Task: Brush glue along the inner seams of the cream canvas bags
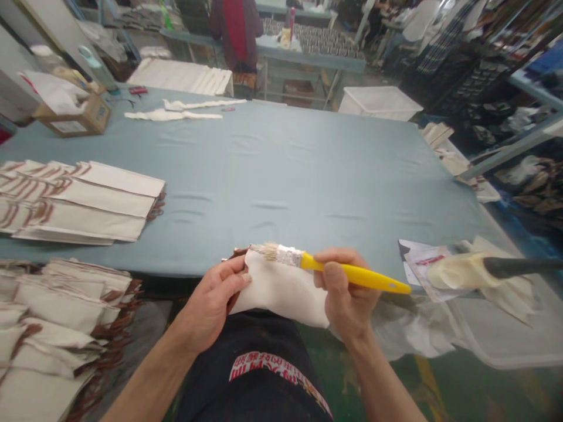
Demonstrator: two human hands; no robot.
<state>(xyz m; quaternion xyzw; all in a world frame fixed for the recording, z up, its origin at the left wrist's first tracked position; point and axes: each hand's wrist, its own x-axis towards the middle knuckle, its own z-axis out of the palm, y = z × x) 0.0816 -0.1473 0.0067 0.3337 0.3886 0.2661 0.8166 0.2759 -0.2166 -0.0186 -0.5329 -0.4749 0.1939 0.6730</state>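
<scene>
My right hand (347, 287) is closed around the yellow handle of a paintbrush (343, 271). The brush lies nearly level, its pale bristles at the upper left edge of a cream fabric piece (281, 287). With fingers and thumb pinched, my left hand (220, 293) grips that piece at its left end, where a brown edge shows. The fabric hangs over the near table edge, above my dark apron (250, 363). Its right end passes beside my right hand; whether that hand touches it I cannot tell.
On the blue-grey table (308, 164), stacked cream pieces (97, 199) with brown trim lie left; more stacks (61, 310) sit below. A cardboard box (81, 120) stands at the back left. At right are a glue-smeared container with a black handle (505, 268) and a clear bin (505, 334).
</scene>
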